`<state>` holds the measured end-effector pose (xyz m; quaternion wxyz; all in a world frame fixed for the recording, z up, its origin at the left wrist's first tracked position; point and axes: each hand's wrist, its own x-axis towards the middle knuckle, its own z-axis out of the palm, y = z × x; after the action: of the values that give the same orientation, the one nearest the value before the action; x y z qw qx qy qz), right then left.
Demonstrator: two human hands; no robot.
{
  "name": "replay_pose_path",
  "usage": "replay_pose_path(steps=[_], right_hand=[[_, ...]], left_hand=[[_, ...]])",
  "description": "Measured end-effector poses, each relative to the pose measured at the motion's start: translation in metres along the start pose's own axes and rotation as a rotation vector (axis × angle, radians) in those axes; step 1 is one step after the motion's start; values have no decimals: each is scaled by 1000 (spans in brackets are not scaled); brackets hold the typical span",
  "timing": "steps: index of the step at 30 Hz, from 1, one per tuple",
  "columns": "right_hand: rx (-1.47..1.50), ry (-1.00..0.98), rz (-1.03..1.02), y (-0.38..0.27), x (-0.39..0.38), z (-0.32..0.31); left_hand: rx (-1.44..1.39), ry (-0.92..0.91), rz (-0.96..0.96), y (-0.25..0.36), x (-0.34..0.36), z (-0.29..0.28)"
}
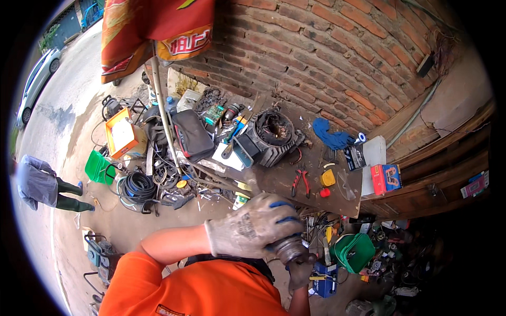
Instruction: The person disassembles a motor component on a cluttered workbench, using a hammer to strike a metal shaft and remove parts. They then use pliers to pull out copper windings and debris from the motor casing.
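In front of my chest, both hands are closed on a dark, ringed cylindrical metal part [290,249]. My left hand [255,224], in a dirty grey-white glove with blue on the fingers, wraps its upper end. Below it, my right hand [301,273], in a darker glove, grips the lower end; its fingers are partly in shadow. The part's exact kind is hard to make out. Beyond my hands, a finned electric motor housing [270,141] stands open end up on the workbench [269,181]. Red-handled pliers [301,182] lie on the bench nearer to me.
A black tool bag [193,135], blue glove [332,135], yellow container [328,178] and red box [385,178] rest on the bench. A flag pole [162,105] rises at its left. Coiled cable [138,185] and a green bucket [356,253] lie among clutter. A person [42,183] stands far left.
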<state>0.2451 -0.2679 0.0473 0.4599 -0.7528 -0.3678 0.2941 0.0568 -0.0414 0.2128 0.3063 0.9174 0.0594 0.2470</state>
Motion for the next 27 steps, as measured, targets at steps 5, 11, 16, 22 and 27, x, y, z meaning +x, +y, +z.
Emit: replay_pose_path(steps=[5,11,16,22,27], right_hand=[[-96,156,113,52,-4,-16],[43,290,223,5,2,1],[45,328,268,27,4,15],[-71,273,198,5,50,18],[55,111,368,10,74,-8]], left_hand=[[-18,-59,104,-48,76,17],[-17,94,34,-127,121,41],[-64,112,-49,-173,136,49],[-60,117,-93,-198,146,54],[6,114,-136,-204,148,62]])
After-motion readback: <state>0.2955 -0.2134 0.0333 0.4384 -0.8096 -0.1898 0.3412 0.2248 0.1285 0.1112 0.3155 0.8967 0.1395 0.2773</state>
